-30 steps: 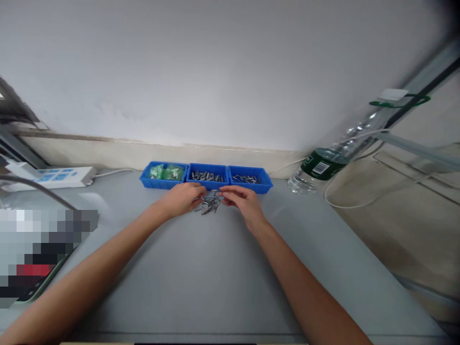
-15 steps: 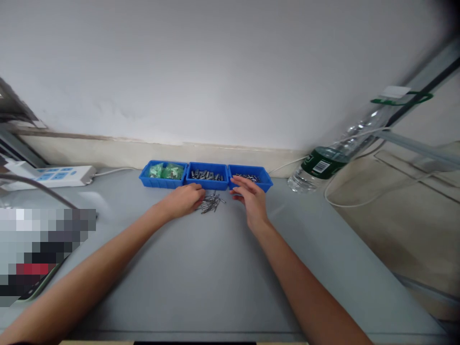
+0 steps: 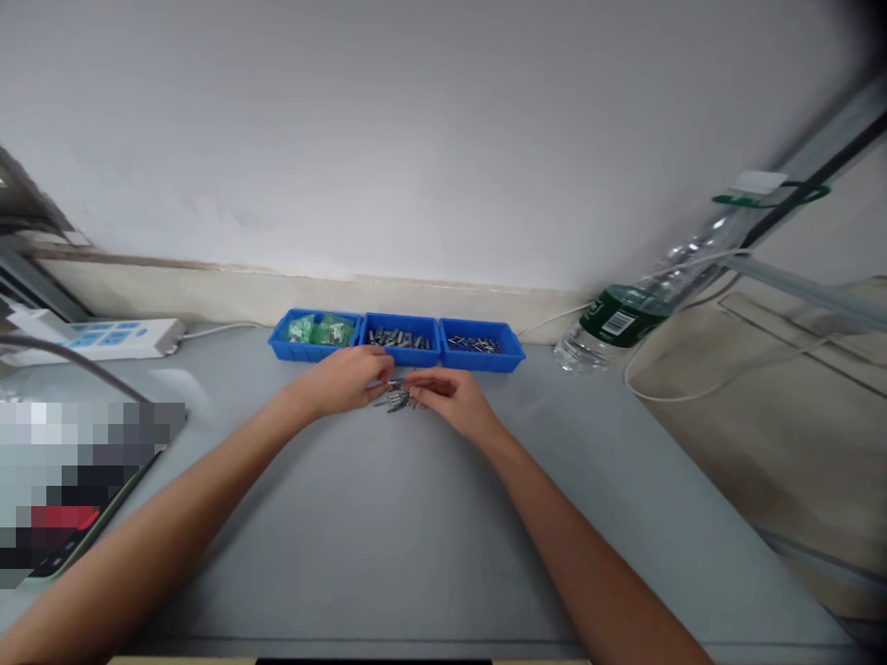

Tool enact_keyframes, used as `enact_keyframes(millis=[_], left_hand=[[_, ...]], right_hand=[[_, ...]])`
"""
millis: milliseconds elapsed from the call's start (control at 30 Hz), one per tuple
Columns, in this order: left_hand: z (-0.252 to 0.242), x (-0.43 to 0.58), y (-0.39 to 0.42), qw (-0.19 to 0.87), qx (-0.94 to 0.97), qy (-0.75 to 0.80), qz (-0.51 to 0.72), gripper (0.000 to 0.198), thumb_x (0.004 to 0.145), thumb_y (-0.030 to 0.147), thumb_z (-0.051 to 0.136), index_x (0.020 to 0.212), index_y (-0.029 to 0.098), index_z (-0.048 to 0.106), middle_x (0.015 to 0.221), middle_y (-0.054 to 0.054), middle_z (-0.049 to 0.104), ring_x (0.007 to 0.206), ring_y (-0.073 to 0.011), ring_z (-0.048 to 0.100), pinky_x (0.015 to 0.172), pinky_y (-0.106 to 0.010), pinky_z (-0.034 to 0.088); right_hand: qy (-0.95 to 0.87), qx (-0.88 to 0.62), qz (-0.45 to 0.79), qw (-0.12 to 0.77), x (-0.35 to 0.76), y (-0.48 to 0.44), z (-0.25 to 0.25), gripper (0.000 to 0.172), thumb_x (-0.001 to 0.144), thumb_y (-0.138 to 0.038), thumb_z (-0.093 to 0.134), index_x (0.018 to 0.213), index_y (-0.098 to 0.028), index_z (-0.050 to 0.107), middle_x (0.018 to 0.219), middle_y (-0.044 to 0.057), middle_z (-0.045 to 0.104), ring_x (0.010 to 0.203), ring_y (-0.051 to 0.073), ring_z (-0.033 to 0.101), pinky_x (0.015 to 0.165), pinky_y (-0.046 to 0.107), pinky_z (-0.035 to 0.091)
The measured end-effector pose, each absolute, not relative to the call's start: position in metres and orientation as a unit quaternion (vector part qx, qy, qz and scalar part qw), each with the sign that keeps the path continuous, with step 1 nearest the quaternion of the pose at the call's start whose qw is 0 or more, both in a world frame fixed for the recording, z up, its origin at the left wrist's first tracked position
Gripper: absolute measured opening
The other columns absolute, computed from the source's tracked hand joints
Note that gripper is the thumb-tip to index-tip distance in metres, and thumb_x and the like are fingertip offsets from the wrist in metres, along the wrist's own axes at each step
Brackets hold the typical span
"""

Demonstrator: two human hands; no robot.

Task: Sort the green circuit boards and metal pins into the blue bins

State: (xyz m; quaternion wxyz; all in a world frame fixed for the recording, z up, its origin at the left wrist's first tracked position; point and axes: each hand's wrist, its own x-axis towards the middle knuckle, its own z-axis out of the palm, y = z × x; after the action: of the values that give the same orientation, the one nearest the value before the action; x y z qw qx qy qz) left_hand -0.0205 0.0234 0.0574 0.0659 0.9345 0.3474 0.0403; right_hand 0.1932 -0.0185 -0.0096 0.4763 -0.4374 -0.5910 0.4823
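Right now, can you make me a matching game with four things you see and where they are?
Things:
1. Green packets
2. Bottle
3. Pile of little metal pieces
4. White power strip

Places:
A. Between the left hand and the right hand
B. Left of all the blue trays
C. In the left blue tray
D. Right of the right blue tray

Pairs: 1-C, 2-D, 3-A, 4-B

Two bare forearms, seen from the near side: the left forearm (image 3: 200,499) at left, the right forearm (image 3: 554,508) at right. Both are slender and smooth in outline – broader at the near end, tapering to narrow wrists. The left hand (image 3: 350,380) and right hand (image 3: 454,399) are bare, with slim fingers (image 3: 433,375) – the nails too small to make out.
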Motion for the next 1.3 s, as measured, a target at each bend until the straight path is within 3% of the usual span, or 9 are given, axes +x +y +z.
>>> enact_keyframes(millis=[233,433,600,733,1000,1300], left_hand=[[0.055,-0.021,0.026,0.069,0.937,0.337,0.055,0.005,0.094,0.020,0.065,0.096,0.016,0.067,0.102,-0.008,0.070,0.085,-0.0211,0.065,0.072,-0.029,0.046],[0.038,-0.023,0.036,0.058,0.931,0.360,0.034,0.020,0.095,0.014,0.058,0.110,0.016,0.070,0.112,-0.011,0.069,0.094,-0.0239,0.068,0.075,-0.030,0.049],[0.026,-0.021,0.037,0.056,0.931,0.359,0.026,0.020,0.098,0.017,0.052,0.105,0.017,0.072,0.109,-0.010,0.069,0.095,-0.0249,0.069,0.074,-0.031,0.050],[0.026,-0.017,0.034,0.039,0.924,0.380,0.014,0.020,0.100,0.018,0.051,0.101,0.017,0.071,0.107,-0.010,0.069,0.091,-0.0250,0.069,0.069,-0.031,0.047],[0.032,-0.018,0.031,0.043,0.926,0.375,-0.018,0.020,0.101,0.019,0.048,0.095,0.016,0.067,0.103,-0.011,0.069,0.086,-0.0231,0.067,0.067,-0.030,0.045],[0.046,-0.020,0.028,0.089,0.931,0.352,0.026,0.009,0.096,0.017,0.053,0.095,0.016,0.063,0.099,-0.009,0.068,0.081,-0.0212,0.064,0.067,-0.030,0.042]], right_hand=[[-0.567,-0.443,0.497,0.484,0.193,-0.017,-0.007,0.023,0.073,-0.036,0.080,0.091,-0.022,0.082,0.087,0.007,0.080,0.074,0.019,0.071,0.070,0.034,0.056],[-0.490,-0.497,0.457,0.552,0.198,-0.017,0.001,0.026,0.071,-0.036,0.075,0.092,-0.022,0.082,0.090,0.007,0.081,0.069,0.018,0.069,0.067,0.033,0.055],[-0.402,-0.541,0.374,0.636,0.205,-0.015,0.001,0.049,0.067,-0.030,0.071,0.115,-0.022,0.079,0.121,0.010,0.077,0.080,0.021,0.072,0.073,0.037,0.058],[-0.380,-0.555,0.358,0.648,0.207,-0.013,0.001,0.060,0.066,-0.030,0.071,0.126,-0.023,0.074,0.139,0.011,0.068,0.096,0.027,0.073,0.078,0.040,0.059],[-0.416,-0.538,0.380,0.626,0.202,-0.015,0.001,0.054,0.065,-0.030,0.069,0.119,-0.022,0.073,0.122,0.010,0.075,0.073,0.019,0.071,0.068,0.036,0.057],[-0.515,-0.516,0.400,0.555,0.197,-0.017,-0.004,0.032,0.072,-0.028,0.065,0.102,-0.022,0.075,0.094,0.006,0.078,0.076,0.020,0.071,0.074,0.036,0.058]])
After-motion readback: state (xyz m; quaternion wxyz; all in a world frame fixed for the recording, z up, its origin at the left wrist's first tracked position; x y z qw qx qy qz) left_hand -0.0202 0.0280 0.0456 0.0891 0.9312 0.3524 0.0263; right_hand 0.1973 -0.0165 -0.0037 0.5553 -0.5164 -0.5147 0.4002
